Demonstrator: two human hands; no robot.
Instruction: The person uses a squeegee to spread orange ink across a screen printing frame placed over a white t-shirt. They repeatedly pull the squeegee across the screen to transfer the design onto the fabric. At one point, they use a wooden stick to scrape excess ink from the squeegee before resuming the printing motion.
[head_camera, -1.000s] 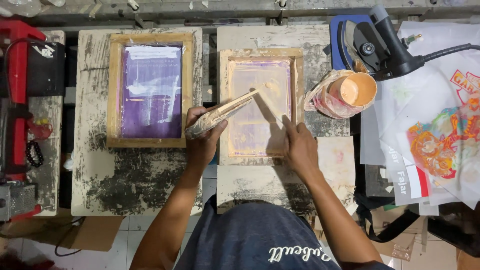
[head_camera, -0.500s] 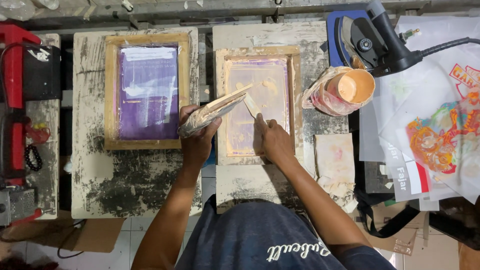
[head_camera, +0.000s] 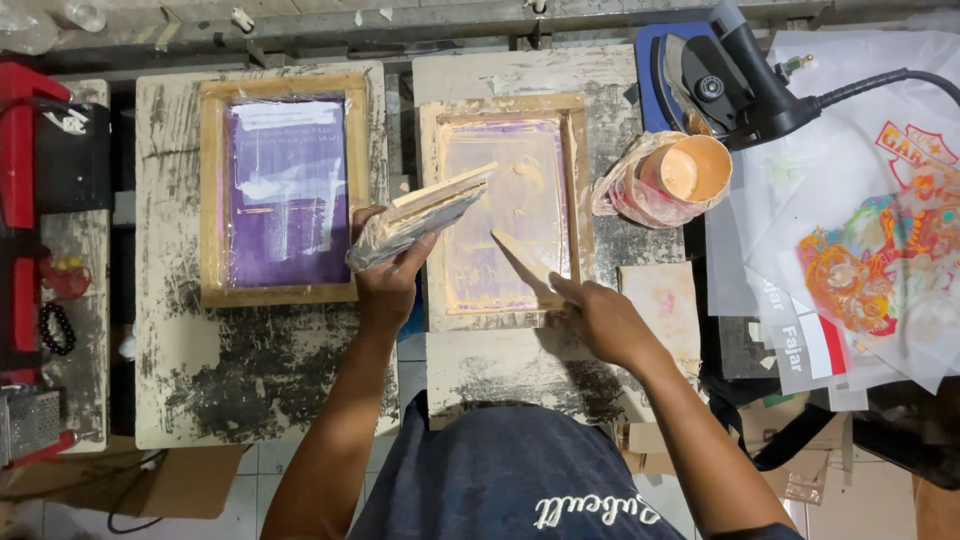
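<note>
My left hand (head_camera: 388, 282) holds a wooden squeegee (head_camera: 420, 214) wrapped in clear plastic, lifted over the left edge of a wooden printing screen (head_camera: 505, 112) smeared with pale orange ink. My right hand (head_camera: 600, 318) grips a flat wooden spatula (head_camera: 520, 256) whose blade lies on the screen's mesh near its lower right. A second wooden screen (head_camera: 283, 85) with purple mesh lies on the board to the left.
A plastic-wrapped cup of orange ink (head_camera: 672, 176) stands right of the screen. A black heat tool (head_camera: 735, 78) with a cord sits at the back right. Printed transfer sheets (head_camera: 870, 250) cover the right. Red equipment (head_camera: 22, 180) stands at the far left.
My right hand has slid down to the screen's lower right corner, drawing the spatula across the mesh. My left hand and the squeegee have stayed almost still.
</note>
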